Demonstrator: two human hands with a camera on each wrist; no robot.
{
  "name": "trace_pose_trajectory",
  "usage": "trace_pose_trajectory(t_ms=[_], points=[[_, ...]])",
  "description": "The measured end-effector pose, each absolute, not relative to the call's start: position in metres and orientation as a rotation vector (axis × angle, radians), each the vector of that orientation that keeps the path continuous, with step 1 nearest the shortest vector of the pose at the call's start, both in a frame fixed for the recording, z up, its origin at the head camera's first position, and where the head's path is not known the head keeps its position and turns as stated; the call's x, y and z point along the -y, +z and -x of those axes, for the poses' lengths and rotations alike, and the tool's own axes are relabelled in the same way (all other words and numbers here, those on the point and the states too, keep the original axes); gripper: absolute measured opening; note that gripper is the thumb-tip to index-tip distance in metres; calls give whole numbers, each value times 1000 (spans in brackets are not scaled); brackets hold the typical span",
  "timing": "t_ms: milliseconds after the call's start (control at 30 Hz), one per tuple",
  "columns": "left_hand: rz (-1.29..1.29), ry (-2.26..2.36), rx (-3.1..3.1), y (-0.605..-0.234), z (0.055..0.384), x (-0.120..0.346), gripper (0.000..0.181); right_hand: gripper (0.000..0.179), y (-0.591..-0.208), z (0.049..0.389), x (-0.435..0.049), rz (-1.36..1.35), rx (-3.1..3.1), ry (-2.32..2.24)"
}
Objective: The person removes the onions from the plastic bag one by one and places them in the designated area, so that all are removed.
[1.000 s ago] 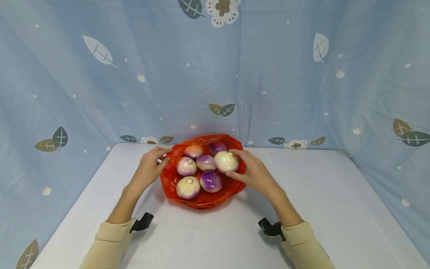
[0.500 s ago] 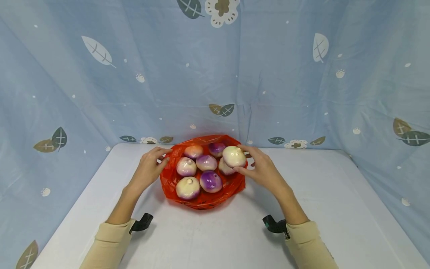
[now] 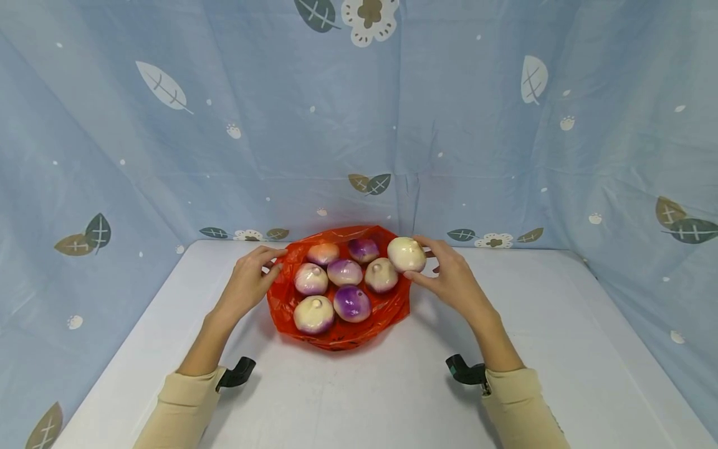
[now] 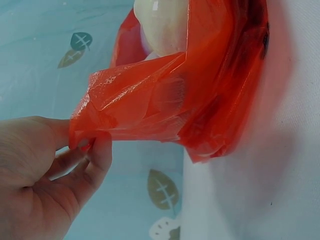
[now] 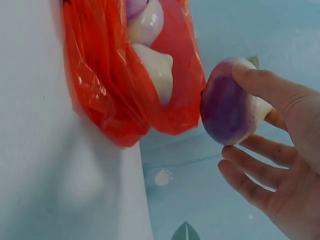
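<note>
A red plastic bag (image 3: pixel 336 340) stands with its mouth spread wide, holding several glossy purple-and-white turnips, among them a purple one (image 3: pixel 352 304) and a whitish one (image 3: pixel 314 313). My left hand (image 3: pixel 249 277) pinches the bag's left rim; in the left wrist view its thumb and fingers (image 4: pixel 102 155) grip the stretched plastic. At the bag's right rim, my right hand (image 3: pixel 451 274) holds a turnip (image 3: pixel 406 254) between thumb and fingers. The right wrist view shows this turnip (image 5: pixel 227 107) raised just outside the rim, its purple end facing the bag.
The bag rests on a white table (image 3: pixel 348 399), close to its back edge. A blue curtain (image 3: pixel 280 125) with leaf and flower prints hangs behind and along both sides. Black camera mounts (image 3: pixel 238 372) stick out from both sleeves.
My right hand has lifted the turnip and carried it rightward from inside the bag to the rim, uncovering another whitish turnip beneath. My left hand stays at the left rim.
</note>
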State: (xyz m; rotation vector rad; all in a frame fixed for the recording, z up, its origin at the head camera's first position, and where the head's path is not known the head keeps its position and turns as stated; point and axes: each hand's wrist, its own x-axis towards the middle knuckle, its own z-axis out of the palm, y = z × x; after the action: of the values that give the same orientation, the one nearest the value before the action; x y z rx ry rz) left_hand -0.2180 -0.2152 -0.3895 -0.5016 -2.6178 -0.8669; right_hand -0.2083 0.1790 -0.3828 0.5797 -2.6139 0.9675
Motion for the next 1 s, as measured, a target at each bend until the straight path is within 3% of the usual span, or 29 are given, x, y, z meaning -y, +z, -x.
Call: trace_pose_trajectory(t_ms=[1000], points=[[474,-869,2640,-389,218,216,30,71,-395,219,-208,-432,2598,924]])
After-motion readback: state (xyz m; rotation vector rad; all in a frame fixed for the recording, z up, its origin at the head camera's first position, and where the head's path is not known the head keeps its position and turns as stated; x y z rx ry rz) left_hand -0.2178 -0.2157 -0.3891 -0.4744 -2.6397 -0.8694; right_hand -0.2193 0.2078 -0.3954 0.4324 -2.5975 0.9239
